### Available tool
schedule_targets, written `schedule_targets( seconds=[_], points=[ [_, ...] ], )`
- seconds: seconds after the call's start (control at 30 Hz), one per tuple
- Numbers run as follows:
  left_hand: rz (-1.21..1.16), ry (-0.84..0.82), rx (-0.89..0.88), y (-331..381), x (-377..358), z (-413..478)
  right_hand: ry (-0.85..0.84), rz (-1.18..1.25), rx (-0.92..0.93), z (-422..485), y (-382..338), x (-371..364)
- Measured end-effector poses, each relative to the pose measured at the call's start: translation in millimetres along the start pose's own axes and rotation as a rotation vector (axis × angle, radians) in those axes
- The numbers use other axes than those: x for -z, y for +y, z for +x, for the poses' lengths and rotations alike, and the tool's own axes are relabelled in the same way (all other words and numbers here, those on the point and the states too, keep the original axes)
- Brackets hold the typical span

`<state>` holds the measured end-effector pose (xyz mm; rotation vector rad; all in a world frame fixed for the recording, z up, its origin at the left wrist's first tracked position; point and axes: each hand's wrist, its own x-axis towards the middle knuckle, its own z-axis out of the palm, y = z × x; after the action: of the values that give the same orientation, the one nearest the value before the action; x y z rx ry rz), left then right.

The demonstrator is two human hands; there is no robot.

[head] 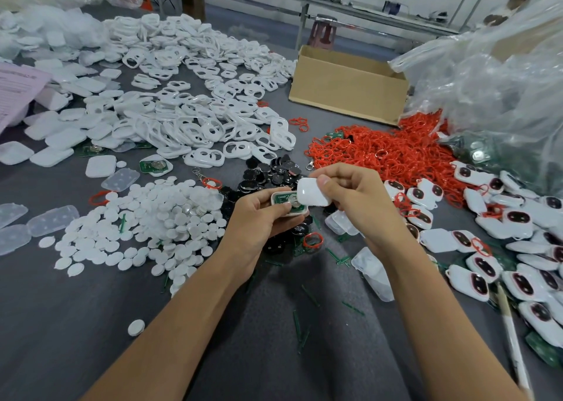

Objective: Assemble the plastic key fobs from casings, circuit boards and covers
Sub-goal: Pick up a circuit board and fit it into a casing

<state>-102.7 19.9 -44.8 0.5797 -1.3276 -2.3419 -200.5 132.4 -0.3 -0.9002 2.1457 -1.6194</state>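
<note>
Holding small white plastic casing with green circuit board seated inside (288, 204), left hand (259, 220) curls fingers round its edges, above grey table (91, 324). Right hand (353, 196) pinches glossy white rounded plastic cover (312, 192) by its end, tilted over casing's right side, overlapping it, not yet snapped down. Judgement: both parts light, stiff, smooth, likely slippery; board and coin cell delicate. Best gripped by rims, pressing cover evenly.
</note>
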Motion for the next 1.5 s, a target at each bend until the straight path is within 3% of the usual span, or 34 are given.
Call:
schedule_targets(
  seconds=[0.53,0.93,1.13,1.33,1.5],
  points=[
    [0.043,-0.035,0.023,-1,1,1,0.011,0.004,-0.014,1,5,-7],
    [-0.014,-0.09,0.042,3,4,1,0.035,-0.193,0.079,4,23,-26],
    [0.054,-0.112,-0.036,-2,4,-3,0.07,-0.279,0.188,0,23,-29],
    [0.102,-0.042,-0.058,-4,3,-4,-0.054,-0.076,0.014,3,27,-21],
    [0.322,0.077,-0.205,-11,4,-3,-0.089,0.158,-0.028,2,25,-14]
  ],
)
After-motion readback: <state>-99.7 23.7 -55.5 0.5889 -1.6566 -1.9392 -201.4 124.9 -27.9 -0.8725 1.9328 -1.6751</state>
